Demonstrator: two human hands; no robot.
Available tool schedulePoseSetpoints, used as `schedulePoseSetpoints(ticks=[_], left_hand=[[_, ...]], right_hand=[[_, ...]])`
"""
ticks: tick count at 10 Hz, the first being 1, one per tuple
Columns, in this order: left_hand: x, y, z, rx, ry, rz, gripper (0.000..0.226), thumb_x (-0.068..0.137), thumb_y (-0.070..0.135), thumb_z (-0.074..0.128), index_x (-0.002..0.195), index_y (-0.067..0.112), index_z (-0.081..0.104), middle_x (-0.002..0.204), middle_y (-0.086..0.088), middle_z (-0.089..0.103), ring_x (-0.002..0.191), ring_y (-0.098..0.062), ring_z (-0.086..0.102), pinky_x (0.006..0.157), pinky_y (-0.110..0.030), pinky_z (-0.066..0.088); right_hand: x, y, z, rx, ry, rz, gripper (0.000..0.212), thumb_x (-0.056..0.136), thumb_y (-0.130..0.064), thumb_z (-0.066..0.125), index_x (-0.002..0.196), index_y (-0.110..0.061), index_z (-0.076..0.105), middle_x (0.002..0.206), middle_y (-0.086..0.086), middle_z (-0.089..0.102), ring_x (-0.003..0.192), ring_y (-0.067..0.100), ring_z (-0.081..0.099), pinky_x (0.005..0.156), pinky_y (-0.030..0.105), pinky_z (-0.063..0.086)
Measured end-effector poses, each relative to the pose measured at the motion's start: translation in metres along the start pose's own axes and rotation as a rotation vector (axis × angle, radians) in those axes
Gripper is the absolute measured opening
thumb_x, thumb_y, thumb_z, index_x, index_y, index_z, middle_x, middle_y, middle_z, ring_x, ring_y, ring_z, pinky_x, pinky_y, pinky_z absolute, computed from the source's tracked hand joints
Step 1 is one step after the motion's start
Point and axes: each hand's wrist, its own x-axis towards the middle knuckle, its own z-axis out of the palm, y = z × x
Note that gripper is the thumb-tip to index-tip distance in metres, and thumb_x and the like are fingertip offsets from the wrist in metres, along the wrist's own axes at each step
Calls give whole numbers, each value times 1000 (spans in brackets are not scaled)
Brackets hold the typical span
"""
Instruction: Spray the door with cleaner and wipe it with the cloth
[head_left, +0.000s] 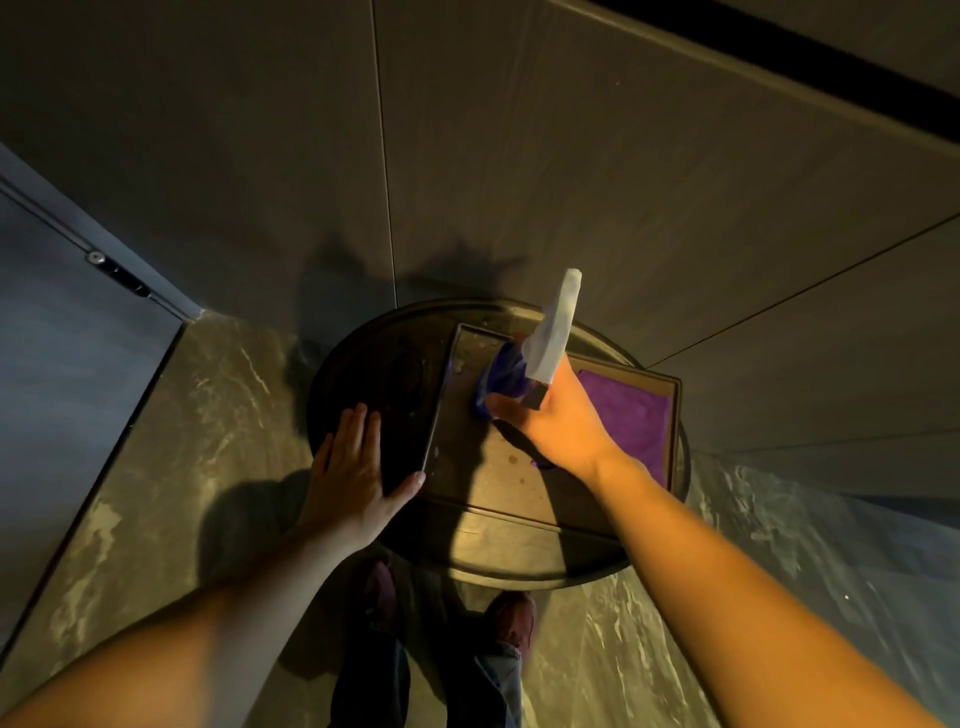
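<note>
Our right hand (558, 423) grip's wrapped round the light, slick blue plastic spray bottle (506, 376) neck below its white trigger head (556, 327), left hand (356, 467) flat and released on the round dark surface (374, 364)

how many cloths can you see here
1: a purple cloth lying flat in the right part of the tray, just beyond the right hand holding the spray bottle. Others could be hidden beneath that arm.

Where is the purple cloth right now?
In the head view, the purple cloth lies flat at the right end of the rectangular tray on the round table, just right of the right hand holding the spray bottle.
</note>
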Motion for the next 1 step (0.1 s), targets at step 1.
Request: schedulePoseSetpoints(ticks=[1], left_hand=[[0, 4, -10, -12, -68, -29, 109, 80, 87, 33, 160, 21, 0, 171, -2, -10, 157, -19, -9, 127, -45, 9]], right_hand=[[-18, 2, 2, 75, 42, 45, 101, 75, -35, 89, 153, -37, 25, 146, -9, 52, 135, 12, 52, 106, 37, 52]])
